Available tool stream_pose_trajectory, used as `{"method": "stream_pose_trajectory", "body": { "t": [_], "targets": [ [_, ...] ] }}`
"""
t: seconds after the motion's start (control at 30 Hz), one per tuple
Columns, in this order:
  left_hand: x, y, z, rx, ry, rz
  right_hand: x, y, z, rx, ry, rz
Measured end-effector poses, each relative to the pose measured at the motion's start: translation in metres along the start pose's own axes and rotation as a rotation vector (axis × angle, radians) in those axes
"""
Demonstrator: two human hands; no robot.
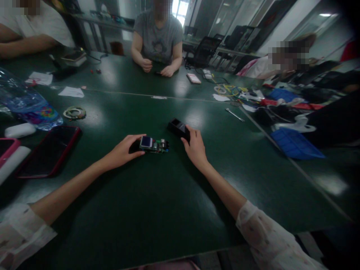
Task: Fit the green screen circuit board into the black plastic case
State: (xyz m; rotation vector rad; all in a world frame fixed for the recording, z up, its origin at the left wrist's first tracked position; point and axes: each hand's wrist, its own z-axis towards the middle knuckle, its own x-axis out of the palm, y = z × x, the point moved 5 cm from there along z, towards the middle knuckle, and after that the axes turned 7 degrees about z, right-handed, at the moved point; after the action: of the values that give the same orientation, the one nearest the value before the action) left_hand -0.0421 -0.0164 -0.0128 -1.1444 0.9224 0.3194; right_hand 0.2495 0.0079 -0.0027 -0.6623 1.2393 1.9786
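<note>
My left hand point(123, 152) pinches the left end of a small circuit board point(159, 146) between thumb and fingers. A little screen point(146, 141) sits on the board's left part, with connectors on its right. To the right, my right hand point(196, 147) grips the near end of a black plastic case point(178, 127), which has a small window in its top. A short gap of green table separates the board from the case. Both are at or just above the tabletop; I cannot tell whether they touch it.
On the left lie a phone in a red case point(50, 152), a white earbud case point(20, 130), a plastic bottle point(33, 107) and a bracelet point(74, 112). A wrench point(234, 114), blue trays point(296, 143) and tangled cables point(230, 90) lie at right. A person point(157, 37) sits opposite.
</note>
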Motion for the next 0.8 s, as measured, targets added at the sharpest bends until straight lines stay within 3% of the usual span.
{"method": "stream_pose_trajectory", "body": {
  "t": [0.27,0.5,0.8],
  "targets": [
    [-0.001,-0.001,-0.001,0.005,0.000,-0.002,0.000,-0.004,0.002,-0.043,-0.040,0.215],
    [0.000,-0.002,0.000,0.034,-0.024,0.011,-0.005,0.039,-0.011,-0.190,0.042,0.480],
    [0.001,0.000,0.001,-0.001,-0.043,0.027,0.002,0.070,-0.026,-0.304,0.203,0.423]
  ]
}}
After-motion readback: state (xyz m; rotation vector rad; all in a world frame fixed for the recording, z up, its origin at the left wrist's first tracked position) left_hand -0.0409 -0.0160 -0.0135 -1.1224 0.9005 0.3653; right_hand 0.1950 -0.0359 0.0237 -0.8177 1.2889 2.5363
